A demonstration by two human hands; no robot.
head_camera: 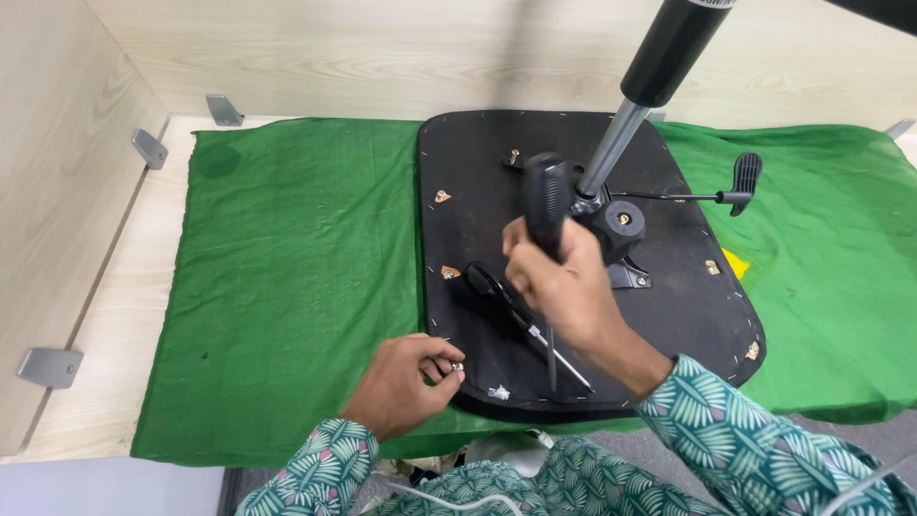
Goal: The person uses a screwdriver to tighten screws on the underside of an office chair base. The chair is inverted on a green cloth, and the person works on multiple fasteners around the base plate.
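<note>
1. Head view: the right hand (pixel 564 277) has its grip closed around the black handle of a screwdriver (pixel 546 205), shaft pointing down toward the person.
2. The left hand (pixel 406 382) pinches a small metal screw (pixel 458 366) at the near edge of the upturned black chair seat (pixel 478 172).
3. The seat lies on a green cloth (pixel 296 268) over the bench (pixel 124 315); its gas cylinder (pixel 659 57) rises at a tilt.
4. A second screwdriver (pixel 506 301) rests on the seat.

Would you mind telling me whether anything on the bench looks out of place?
A second screwdriver lies loose on the upturned chair seat, under the right hand. The green cloth bears a dark stain near its far left corner.
</note>
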